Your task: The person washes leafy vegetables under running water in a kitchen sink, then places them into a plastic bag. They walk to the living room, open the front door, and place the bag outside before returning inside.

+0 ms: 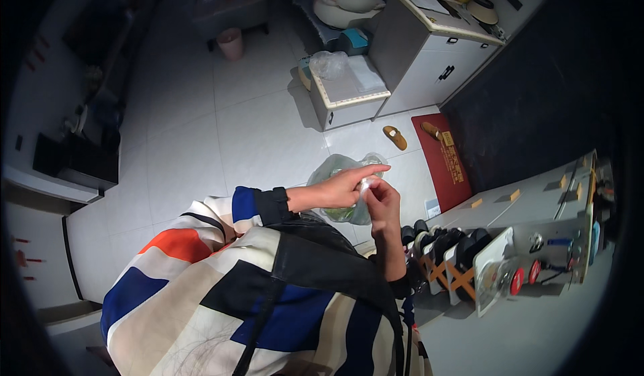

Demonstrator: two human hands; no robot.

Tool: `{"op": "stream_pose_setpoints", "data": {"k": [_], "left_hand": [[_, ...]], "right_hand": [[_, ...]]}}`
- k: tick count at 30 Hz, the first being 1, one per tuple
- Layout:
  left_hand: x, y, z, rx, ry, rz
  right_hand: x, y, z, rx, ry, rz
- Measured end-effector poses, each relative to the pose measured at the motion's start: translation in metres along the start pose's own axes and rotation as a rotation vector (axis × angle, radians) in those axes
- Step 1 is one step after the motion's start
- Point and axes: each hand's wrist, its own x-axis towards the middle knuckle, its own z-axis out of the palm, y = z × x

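A translucent plastic bag with something green inside hangs in front of my body. My left hand reaches across its top from the left, index finger stretched out and the other fingers curled at the gathered white neck of the bag. Thumb and fingers of my right hand pinch that same neck, close against the left hand. The fingers partly hide the gathered plastic. What the green contents are cannot be told.
A low cabinet bearing a clear bag stands beside a taller white cabinet. Brown shoes lie near a red doormat. At right is a shoe rack. A pink bin stands on the tiled floor farther off.
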Motion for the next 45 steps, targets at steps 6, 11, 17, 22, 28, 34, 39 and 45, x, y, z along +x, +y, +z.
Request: {"op": "stream_pose_setpoints", "data": {"k": [6, 11, 17, 22, 28, 34, 39, 45], "left_hand": [[0.095, -0.034, 0.014, 0.376, 0.074, 0.122], [0.181, -0.053, 0.018, 0.202, -0.179, -0.042], [0.281, -0.039, 0.006, 0.338, -0.464, 0.222], [0.359, -0.022, -0.010, 0.311, -0.606, 0.349], [0.434, -0.050, -0.022, -0.322, -0.576, -0.148], [0.515, -0.061, -0.030, -0.420, -0.585, -0.221], [0.576, -0.056, -0.017, -0.194, -0.632, -0.005], [0.625, -0.021, 0.000, -0.420, -0.476, -0.118]], "right_hand": [[0.049, -0.021, -0.055, 0.319, 0.244, 0.255], [0.098, -0.002, -0.108, 0.128, 0.345, 0.092], [0.148, -0.035, -0.175, 0.265, 0.380, 0.266], [0.191, -0.047, -0.248, 0.715, 0.655, 0.245], [0.229, -0.031, -0.311, 0.961, 0.900, 0.128], [0.280, -0.054, -0.327, 0.256, 0.994, 0.025], [0.316, -0.105, -0.363, 0.132, 0.575, -0.154], [0.338, -0.138, -0.435, 0.179, 0.409, -0.062]]}}
